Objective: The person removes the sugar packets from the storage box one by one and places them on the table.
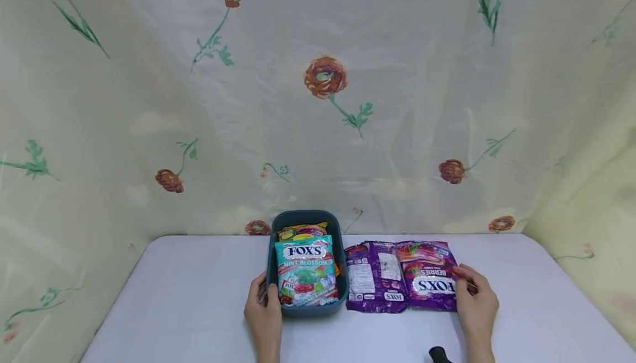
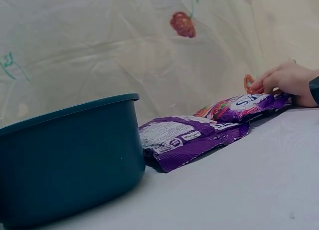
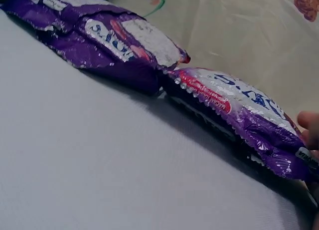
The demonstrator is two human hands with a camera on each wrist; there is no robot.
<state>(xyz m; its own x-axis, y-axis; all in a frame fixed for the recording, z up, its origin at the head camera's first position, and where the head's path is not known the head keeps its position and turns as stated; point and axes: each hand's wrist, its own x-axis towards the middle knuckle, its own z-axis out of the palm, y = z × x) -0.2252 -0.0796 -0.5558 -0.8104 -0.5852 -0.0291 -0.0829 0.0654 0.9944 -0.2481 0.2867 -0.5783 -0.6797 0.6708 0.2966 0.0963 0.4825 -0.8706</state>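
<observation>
A dark blue-green plastic tub (image 1: 307,311) stands at the table's middle. In it lie a teal Fox's Mint Blossom candy bag (image 1: 306,275) and a yellow candy bag (image 1: 298,231) behind. My left hand (image 1: 263,308) holds the tub at its near left corner, thumb by the rim; the left wrist view shows the tub wall but not that hand. To the right lie two purple Fox's candy bags: one back side up (image 1: 376,280), beside the tub, and a Berries bag (image 1: 428,272) with upside-down lettering. My right hand (image 1: 477,297) pinches the Berries bag's right edge.
A white table (image 1: 184,297) stretches out on both sides of the tub. Behind it hangs a flowered curtain (image 1: 278,131). A small black rounded object (image 1: 439,354) pokes in at the bottom edge, near the right forearm.
</observation>
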